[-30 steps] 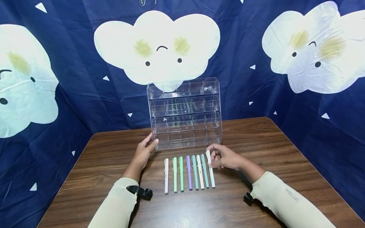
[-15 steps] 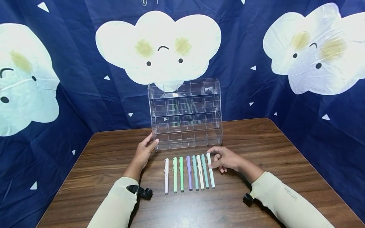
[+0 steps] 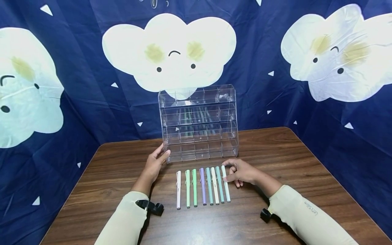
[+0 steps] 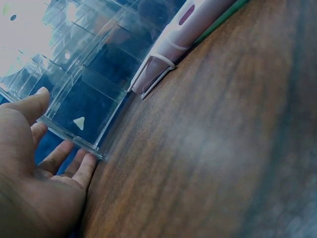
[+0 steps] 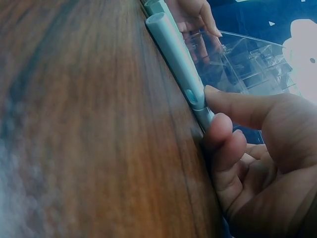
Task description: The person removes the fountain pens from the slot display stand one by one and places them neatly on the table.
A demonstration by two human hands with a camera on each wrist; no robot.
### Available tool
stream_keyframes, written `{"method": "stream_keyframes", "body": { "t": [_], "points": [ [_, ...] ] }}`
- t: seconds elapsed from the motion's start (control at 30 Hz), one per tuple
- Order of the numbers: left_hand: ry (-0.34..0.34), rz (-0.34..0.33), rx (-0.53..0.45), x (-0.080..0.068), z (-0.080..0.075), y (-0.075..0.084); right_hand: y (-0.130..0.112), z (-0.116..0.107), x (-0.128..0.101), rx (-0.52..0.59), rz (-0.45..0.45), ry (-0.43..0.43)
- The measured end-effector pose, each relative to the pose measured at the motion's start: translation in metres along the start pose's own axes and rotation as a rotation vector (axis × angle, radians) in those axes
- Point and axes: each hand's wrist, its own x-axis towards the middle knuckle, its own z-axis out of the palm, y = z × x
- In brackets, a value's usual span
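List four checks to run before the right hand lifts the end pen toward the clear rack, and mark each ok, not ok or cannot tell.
1. Right hand on the rightmost pen: ok, thumb and finger touch its top end.
2. Pen gripped firmly enough to lift: cannot tell; it lies flat on the table.
3. Left hand steadies the rack: ok, fingers rest against its lower left corner.
4. Neighbouring pens out of the way: not ok, the next pen lies close alongside.
5. Front compartments free: cannot tell, since the clear walls blur what is inside.
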Motion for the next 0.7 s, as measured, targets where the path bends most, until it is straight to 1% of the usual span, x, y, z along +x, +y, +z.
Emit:
{"method": "stream_keyframes", "body": {
  "t": [0.13, 0.33, 0.47, 0.57, 0.7],
  "points": [
    [0.005, 0.005, 0.003, 0.0002, -0.0002, -0.0008, -0.001, -0.0002, 0.0002, -0.006, 0.012, 0.001],
    [0.018, 0.014, -0.005, 0.0005, -0.0018, -0.0014, 0.0009, -0.0012, 0.0023, 0.002, 0.007, -0.008],
    [0.027, 0.024, -0.014, 0.0014, -0.0021, -0.0009, 0.0014, -0.0033, 0.0031, 0.025, 0.012, -0.017],
    [0.02, 0.041, -0.025, 0.001, -0.0016, -0.0014, 0.0019, -0.005, 0.0019, 0.047, 0.023, -0.013],
    [0.015, 0.063, -0.041, -0.0035, -0.0024, -0.0025, 0.0037, -0.0053, -0.0006, 0.091, 0.034, -0.006]
  ]
}}
